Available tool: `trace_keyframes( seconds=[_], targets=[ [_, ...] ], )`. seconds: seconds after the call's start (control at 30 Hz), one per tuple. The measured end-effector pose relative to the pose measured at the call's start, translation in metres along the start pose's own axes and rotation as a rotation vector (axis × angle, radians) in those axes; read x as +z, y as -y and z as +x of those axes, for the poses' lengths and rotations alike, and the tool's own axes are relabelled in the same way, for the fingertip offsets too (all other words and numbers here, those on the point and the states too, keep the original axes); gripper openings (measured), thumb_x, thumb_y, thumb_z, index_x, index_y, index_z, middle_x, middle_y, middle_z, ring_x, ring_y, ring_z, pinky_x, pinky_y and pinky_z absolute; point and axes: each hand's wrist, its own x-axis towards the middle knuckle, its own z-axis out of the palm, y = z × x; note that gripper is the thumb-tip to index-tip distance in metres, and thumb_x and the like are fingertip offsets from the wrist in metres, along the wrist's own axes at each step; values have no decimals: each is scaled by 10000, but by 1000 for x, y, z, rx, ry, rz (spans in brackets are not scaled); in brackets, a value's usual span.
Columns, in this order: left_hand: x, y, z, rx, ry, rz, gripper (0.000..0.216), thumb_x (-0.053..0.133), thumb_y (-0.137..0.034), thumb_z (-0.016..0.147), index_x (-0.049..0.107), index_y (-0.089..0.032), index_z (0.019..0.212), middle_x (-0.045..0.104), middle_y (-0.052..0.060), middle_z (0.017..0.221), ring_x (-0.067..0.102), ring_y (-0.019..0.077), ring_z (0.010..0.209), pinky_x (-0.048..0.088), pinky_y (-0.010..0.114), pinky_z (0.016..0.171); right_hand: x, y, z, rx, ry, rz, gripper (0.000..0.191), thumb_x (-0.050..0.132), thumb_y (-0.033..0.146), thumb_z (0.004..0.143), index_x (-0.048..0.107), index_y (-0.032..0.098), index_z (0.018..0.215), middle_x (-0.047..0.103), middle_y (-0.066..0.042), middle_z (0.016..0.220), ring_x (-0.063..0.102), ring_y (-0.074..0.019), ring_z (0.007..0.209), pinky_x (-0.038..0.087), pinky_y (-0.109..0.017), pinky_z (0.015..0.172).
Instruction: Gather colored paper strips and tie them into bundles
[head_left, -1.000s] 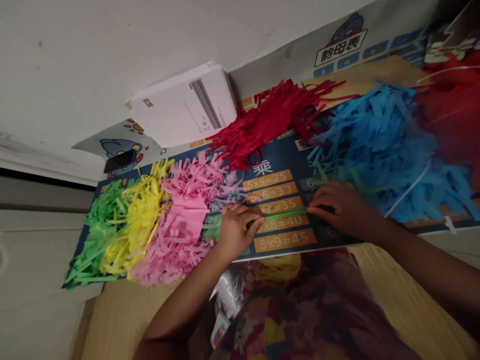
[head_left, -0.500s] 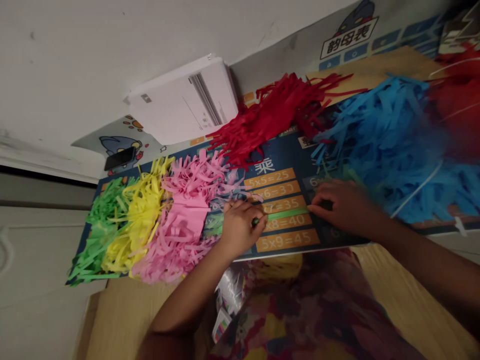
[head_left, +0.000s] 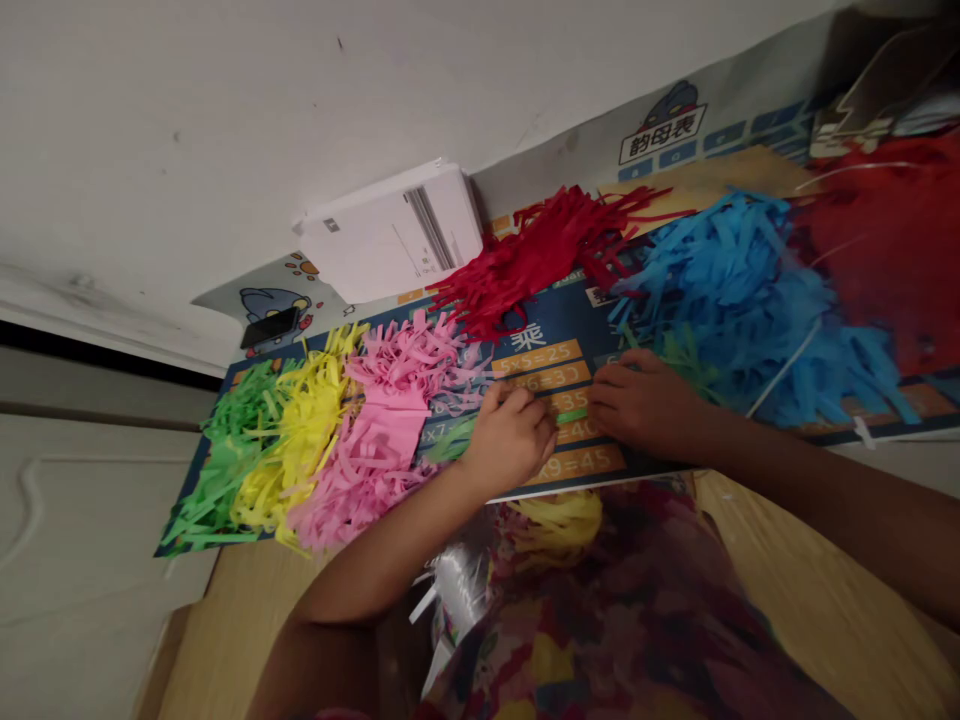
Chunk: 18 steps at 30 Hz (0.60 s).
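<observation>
My left hand (head_left: pixel 514 435) is closed on the middle of a light green fringed paper tassel, whose narrow rolled part (head_left: pixel 574 415) runs across to my right hand (head_left: pixel 645 410). The fingers of my right hand are closed over its other side. Loose green strips (head_left: pixel 454 440) stick out on the left, and more fan out past the right hand beside the blue fringed paper (head_left: pixel 735 290). Left of my left hand lie pink (head_left: pixel 390 430), yellow (head_left: pixel 300 430) and green fringed papers (head_left: pixel 225 455). My fingers partly hide the tassel.
A multiplication chart (head_left: pixel 615 465) covers the table. Red fringed paper (head_left: pixel 540 265) lies at the back, with a larger red pile (head_left: pixel 892 240) at right. A white box (head_left: pixel 397 235) leans on the wall, a dark phone-like object (head_left: pixel 270 328) near it. Yellow fringe (head_left: pixel 559 525) lies below the edge.
My hands have drawn closer together along the green tassel, so less of its rolled middle shows between them. The camera view has shifted slightly.
</observation>
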Motion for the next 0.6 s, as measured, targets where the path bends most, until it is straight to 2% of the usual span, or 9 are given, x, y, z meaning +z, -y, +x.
trace_keyframes(
  seconds=[0.1,0.2,0.33,0.43,0.6],
  targets=[
    [5,2,5,-54,-7,-65,230,563,-318,956,714,-158,1022,722,81,909,577,258,955,339,486,947,1,-1,5,77,3,21,207,574,205,930,688,206,758,710,-45,808,533,-217,878,277,-415,853],
    [10,4,4,-82,-56,-87,187,569,-270,943,716,-165,994,731,69,876,595,252,920,346,481,910,0,5,9,147,-13,18,140,606,238,907,687,201,800,711,-54,846,539,-231,895,283,-422,847],
    [14,4,1,-102,-108,-111,190,539,-239,968,723,-197,946,748,57,880,615,233,923,339,475,919,5,18,11,111,-49,-22,128,587,189,924,676,208,835,700,-36,856,538,-228,912,284,-428,871],
    [14,4,-5,-104,-111,-113,187,542,-236,976,728,-210,987,757,58,920,620,232,984,334,465,943,11,19,2,91,-86,-48,193,545,124,950,680,206,838,708,-24,841,543,-213,899,288,-418,865],
    [15,9,-19,-170,-148,-185,158,575,-248,976,731,-229,974,768,42,977,619,239,1045,324,454,927,17,1,-24,179,-159,91,211,552,208,975,713,227,840,733,-19,882,562,-221,896,289,-399,799]
  ],
)
